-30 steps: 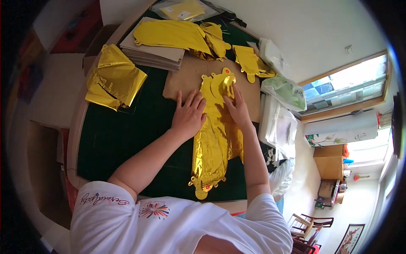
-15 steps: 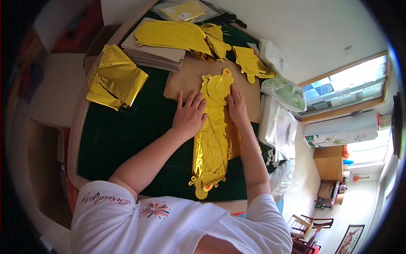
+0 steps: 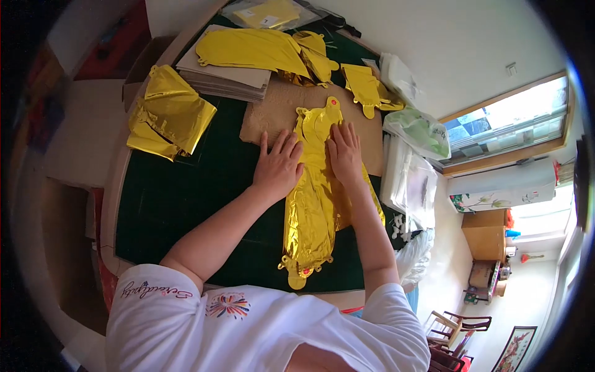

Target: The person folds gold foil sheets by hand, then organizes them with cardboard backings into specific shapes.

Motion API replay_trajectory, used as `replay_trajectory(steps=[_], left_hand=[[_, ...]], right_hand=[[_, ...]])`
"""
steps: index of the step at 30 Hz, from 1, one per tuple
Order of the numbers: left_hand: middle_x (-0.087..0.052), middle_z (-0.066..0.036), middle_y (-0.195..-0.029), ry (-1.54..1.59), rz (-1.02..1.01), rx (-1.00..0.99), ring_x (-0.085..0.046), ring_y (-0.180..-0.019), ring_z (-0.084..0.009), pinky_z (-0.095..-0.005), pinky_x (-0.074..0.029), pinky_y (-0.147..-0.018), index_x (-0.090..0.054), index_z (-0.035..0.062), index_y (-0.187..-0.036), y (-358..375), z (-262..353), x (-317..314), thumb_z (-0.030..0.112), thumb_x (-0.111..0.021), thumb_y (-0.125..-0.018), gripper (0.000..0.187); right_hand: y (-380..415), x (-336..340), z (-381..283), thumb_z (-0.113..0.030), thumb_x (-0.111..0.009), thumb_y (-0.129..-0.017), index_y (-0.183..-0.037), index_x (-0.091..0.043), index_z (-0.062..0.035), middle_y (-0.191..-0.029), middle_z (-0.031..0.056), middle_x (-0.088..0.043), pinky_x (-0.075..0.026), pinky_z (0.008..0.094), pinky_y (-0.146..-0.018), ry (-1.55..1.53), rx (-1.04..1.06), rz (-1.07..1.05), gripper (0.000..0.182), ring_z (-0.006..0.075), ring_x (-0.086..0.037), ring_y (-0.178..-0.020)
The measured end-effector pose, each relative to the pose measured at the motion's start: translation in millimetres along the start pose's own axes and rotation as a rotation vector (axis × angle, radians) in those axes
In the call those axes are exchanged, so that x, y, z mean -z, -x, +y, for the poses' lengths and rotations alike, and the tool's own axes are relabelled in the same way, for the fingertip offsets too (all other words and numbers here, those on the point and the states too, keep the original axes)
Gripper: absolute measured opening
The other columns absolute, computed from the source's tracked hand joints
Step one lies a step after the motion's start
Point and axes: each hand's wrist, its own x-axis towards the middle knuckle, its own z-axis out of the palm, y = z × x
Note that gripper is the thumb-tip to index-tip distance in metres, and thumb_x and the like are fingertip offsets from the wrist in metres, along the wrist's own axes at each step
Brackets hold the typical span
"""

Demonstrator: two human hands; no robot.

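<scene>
Head view: a long gold foil balloon (image 3: 316,198), deflated and flat, lies lengthwise in the middle of the frame, its upper end on a sheet of brown cardboard (image 3: 273,108) and its lower end on the dark green counter (image 3: 180,198). The left hand (image 3: 277,167) rests palm down with fingers spread on the balloon's left edge, gripping nothing. The right hand (image 3: 344,155) lies flat and open on the balloon's upper part, fingers pointing toward the top of the frame, pressing the foil down. At the upper left of the frame sits a crumpled gold foil bundle (image 3: 168,111). Above it, a stack of cardboard sheets (image 3: 223,77) carries another flat gold balloon (image 3: 251,49). At the right edge of the counter lie clear plastic bags (image 3: 409,180)
</scene>
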Motion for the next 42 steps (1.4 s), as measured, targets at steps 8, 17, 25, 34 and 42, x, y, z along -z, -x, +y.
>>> replay_trajectory(steps=[8,17,25,34,42], left_hand=[[-0.035,-0.01,-0.143,-0.026,-0.067,0.019,-0.025,-0.137,-0.0251,-0.0567,-0.007,-0.112,-0.042,0.0073,-0.134,-1,1,2,0.033,-0.047,-0.094,0.048],[-0.036,-0.01,-0.142,-0.021,-0.056,0.014,-0.027,-0.137,-0.0245,-0.0576,-0.009,-0.112,-0.044,0.0089,-0.132,-2,2,1,0.032,-0.05,-0.093,0.046],[-0.04,-0.014,-0.138,-0.011,0.042,0.013,-0.034,-0.132,-0.0268,-0.0581,-0.013,-0.11,-0.046,0.0075,-0.129,-5,6,-5,0.03,-0.052,-0.091,0.044],[-0.036,-0.018,-0.142,0.041,0.259,-0.068,-0.031,-0.135,-0.0292,-0.0434,-0.018,-0.114,-0.042,-0.0004,-0.131,-31,22,-32,0.017,-0.042,-0.094,0.041],[-0.033,-0.016,-0.145,0.06,0.135,-0.031,-0.028,-0.137,-0.0273,-0.0414,-0.018,-0.114,-0.038,0.0006,-0.135,-30,18,-41,0.019,-0.04,-0.095,0.044]], right_hand=[[-2,-6,-29,-0.018,-0.048,-0.092,-0.129,-0.047,0.0007,-0.139,0.0233,-0.038,-0.029,0.0454,-0.106,-0.087,0.037,0.06,0.041,0.0385,-0.033,-0.131],[1,-11,-35,-0.019,-0.048,-0.091,-0.128,-0.048,-0.0013,-0.134,0.0232,-0.045,-0.032,0.0445,-0.103,-0.103,0.025,0.122,0.041,0.0385,-0.04,-0.126],[3,-21,-28,-0.023,-0.05,-0.09,-0.126,-0.05,-0.0049,-0.132,0.0209,-0.048,-0.034,0.0457,-0.102,-0.108,0.019,0.188,0.04,0.0369,-0.042,-0.125],[2,-23,-26,-0.025,-0.047,-0.092,-0.125,-0.052,-0.0053,-0.131,0.0197,-0.049,-0.034,0.0449,-0.103,-0.087,0.05,0.221,0.038,0.0354,-0.043,-0.124],[5,-28,-23,-0.026,-0.044,-0.094,-0.127,-0.052,-0.0072,-0.135,0.0176,-0.046,-0.031,0.0433,-0.105,-0.109,0.02,0.173,0.039,0.0322,-0.039,-0.129]])
